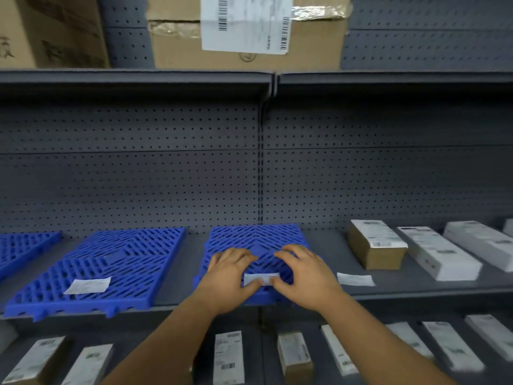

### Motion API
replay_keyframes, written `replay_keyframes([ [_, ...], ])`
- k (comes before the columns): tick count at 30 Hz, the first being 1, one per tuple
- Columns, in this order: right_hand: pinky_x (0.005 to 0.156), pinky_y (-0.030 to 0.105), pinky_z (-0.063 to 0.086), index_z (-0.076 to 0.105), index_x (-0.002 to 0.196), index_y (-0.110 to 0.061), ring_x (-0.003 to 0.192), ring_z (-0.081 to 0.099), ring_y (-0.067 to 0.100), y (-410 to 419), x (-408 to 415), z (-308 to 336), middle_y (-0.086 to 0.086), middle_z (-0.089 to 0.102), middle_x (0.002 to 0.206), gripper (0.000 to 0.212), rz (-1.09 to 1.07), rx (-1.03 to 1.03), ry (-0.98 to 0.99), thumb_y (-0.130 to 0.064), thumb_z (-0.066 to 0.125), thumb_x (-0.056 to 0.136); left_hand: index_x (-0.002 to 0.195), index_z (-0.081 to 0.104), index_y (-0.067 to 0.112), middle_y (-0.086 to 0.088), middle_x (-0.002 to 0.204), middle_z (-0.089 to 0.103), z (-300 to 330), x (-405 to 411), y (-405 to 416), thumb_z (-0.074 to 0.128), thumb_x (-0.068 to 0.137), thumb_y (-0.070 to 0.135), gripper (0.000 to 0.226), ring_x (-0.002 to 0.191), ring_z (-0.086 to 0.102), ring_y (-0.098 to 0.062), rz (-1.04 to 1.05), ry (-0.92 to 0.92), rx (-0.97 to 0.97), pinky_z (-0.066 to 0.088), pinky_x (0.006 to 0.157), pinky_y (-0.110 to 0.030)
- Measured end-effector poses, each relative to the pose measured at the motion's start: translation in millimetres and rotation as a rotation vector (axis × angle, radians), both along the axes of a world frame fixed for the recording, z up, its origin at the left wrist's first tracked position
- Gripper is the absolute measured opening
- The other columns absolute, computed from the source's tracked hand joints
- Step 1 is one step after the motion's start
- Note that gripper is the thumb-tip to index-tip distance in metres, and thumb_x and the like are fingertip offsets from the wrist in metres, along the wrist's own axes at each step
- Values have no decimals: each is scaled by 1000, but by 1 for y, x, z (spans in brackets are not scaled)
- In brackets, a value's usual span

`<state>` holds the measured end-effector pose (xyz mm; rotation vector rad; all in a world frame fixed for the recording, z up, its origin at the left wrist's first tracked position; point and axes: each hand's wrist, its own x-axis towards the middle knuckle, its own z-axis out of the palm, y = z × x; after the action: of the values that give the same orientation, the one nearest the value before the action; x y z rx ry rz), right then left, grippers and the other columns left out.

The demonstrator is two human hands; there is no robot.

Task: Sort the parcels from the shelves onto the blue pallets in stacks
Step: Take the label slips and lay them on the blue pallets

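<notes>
Nearest, the lower shelf (388, 323) holds a row of small parcels (229, 357), brown and white w/ labels, lying lengthwise. Both forearms reach over them to the middle shelf (177, 273).

There the left hand (230, 276) and right hand (302, 273) rest on the centre blue pallet (255, 237) – fingers spread and lightly bent on the grid, thumbs turned in, each thumb tip touching one end of a small white label (261, 278) lying flat near the pallet's front edge. Cannot tell whether the label is pinched or only pressed.

A second blue pallet (111, 262) sits just left, w/ its own white label (87, 285); a third (25, 245) is cut off at the left edge. Right of the hands a loose label (355, 279) lies on the shelf, then a brown parcel (374, 245) and white parcels (438, 252) side by side – none on a pallet.

Behind is grey pegboard (138, 176). On the top shelf (133, 77) are large cardboard boxes (244, 31), one w/ a barcode sheet.
</notes>
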<state>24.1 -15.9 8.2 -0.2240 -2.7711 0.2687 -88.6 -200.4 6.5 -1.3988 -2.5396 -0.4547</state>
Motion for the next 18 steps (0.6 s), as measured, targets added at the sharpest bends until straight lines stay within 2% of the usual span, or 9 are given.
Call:
replay_keyframes([
  [2,107,32,31,44,139,-32,132,35,14,35,19,-1,-8,41,141,64,-19,7,-3,-62,49,84,139,41,31,13,141,38,-1,16,37,22,77,73,77,133,28,-9,-10,-6,3,15,108,-31],
  [5,101,34,38,52,133,-29,126,43,17,81,43,-4,-7,49,133,67,-43,26,-12,-65,41,78,139,42,31,12,142,37,-5,39,88,23,78,73,76,134,26,-9,-13,16,-18,16,108,-32],
  [9,92,34,44,57,126,-25,119,48,18,126,65,-15,-6,54,126,66,-47,16,-12,-64,39,76,140,41,28,10,143,36,-11,64,139,42,91,60,58,136,24,-12,-31,16,-45,13,110,-34],
  [15,91,33,44,59,123,-27,114,50,16,169,81,-29,-9,55,123,66,-88,-22,-50,-63,36,73,141,39,29,8,146,32,-17,73,177,41,92,60,58,137,20,-13,8,-5,-147,11,113,-36],
  [18,92,31,42,57,125,-28,115,47,15,180,84,-33,-10,54,123,58,-110,-34,-77,-60,45,78,140,40,28,7,145,33,-18,70,188,43,91,59,58,136,21,-14,-6,-17,-185,11,113,-38],
])
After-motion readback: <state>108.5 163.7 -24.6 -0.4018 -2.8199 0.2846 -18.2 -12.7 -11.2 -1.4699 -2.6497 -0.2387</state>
